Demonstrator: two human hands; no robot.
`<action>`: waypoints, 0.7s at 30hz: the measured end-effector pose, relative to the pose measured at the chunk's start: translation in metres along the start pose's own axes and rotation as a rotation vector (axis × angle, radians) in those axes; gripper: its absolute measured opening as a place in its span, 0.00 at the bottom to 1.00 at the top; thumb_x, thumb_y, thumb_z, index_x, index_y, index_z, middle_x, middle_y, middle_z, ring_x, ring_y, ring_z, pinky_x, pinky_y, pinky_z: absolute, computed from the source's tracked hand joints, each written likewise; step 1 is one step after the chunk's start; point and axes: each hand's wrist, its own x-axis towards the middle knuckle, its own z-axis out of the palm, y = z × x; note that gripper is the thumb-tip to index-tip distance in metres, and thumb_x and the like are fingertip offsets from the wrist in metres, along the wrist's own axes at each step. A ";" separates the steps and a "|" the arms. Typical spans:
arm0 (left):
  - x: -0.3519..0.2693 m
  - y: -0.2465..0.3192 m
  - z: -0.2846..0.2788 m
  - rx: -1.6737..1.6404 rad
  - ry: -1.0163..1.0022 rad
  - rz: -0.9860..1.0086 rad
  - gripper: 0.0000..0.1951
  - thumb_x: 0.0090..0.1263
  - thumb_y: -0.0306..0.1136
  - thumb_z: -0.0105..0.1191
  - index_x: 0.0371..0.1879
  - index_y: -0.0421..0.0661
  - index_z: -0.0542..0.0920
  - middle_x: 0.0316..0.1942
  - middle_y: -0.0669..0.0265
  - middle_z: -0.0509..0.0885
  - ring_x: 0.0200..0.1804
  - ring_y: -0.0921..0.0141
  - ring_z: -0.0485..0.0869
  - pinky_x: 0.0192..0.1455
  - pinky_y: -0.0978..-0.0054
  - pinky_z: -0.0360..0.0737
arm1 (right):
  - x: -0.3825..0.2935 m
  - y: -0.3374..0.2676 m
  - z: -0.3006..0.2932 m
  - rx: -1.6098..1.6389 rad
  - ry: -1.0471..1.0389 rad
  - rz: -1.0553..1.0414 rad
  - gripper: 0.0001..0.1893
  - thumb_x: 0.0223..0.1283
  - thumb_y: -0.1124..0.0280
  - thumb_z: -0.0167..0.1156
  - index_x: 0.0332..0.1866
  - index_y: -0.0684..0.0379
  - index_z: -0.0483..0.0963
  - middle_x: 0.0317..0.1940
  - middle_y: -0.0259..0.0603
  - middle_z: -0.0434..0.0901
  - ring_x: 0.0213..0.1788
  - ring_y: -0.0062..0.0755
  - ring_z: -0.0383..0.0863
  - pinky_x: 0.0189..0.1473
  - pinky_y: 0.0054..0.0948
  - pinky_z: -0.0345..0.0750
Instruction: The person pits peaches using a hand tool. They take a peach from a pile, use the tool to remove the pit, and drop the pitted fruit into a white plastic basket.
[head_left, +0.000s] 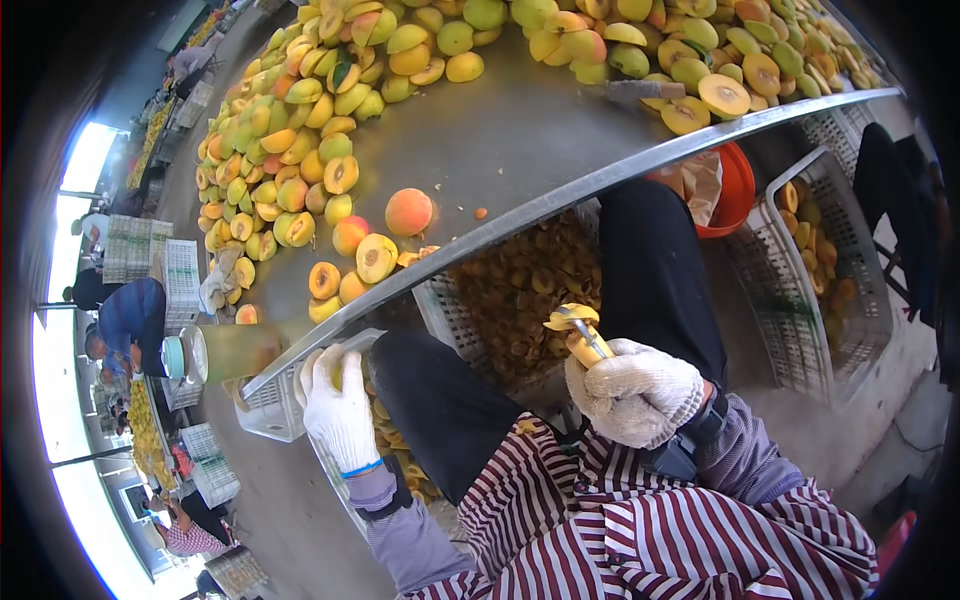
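My left hand (335, 409), in a white knit glove, is low at the left over a white plastic crate (274, 409). Its fingers curl around a yellow-green peach piece (337, 377), mostly hidden by the glove. In front of my lap, my right hand (637, 394), gloved too, grips the yellow handle of a small pitting tool (589, 343) with a metal blade. A scrap of yellow peach flesh (572, 316) clings to the tool's tip. On the metal table (480, 142), a whole peach (409, 211) and cut halves (376, 257) lie near the rim.
Heaps of peach halves (300, 142) cover the table's far side. A cloth-wrapped tool (645, 91) lies at right, a lidded jar (232, 352) at left. Between my knees sits a crate of scraps (532, 285). A red bucket (739, 191) and another crate (832, 337) stand right.
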 end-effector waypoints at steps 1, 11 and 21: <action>0.006 -0.002 0.001 0.017 0.021 0.067 0.17 0.70 0.40 0.56 0.51 0.41 0.81 0.52 0.56 0.82 0.51 0.62 0.83 0.54 0.67 0.78 | 0.005 -0.001 0.003 0.007 0.019 0.048 0.10 0.66 0.65 0.61 0.37 0.61 0.73 0.22 0.29 0.72 0.18 0.15 0.69 0.18 0.16 0.65; 0.125 0.049 0.117 0.306 -0.501 0.548 0.29 0.59 0.47 0.63 0.60 0.55 0.75 0.64 0.57 0.72 0.65 0.54 0.71 0.65 0.59 0.71 | 0.018 -0.003 0.016 -0.467 0.276 0.122 0.13 0.66 0.61 0.60 0.35 0.61 0.73 0.15 0.30 0.71 0.10 0.16 0.67 0.10 0.17 0.61; 0.018 0.113 0.052 -0.821 -0.850 0.438 0.19 0.68 0.28 0.58 0.57 0.43 0.75 0.53 0.57 0.80 0.52 0.66 0.82 0.56 0.68 0.79 | 0.033 0.007 0.004 -1.427 0.324 -0.289 0.17 0.67 0.55 0.57 0.46 0.61 0.70 0.19 0.42 0.76 0.21 0.38 0.81 0.24 0.36 0.74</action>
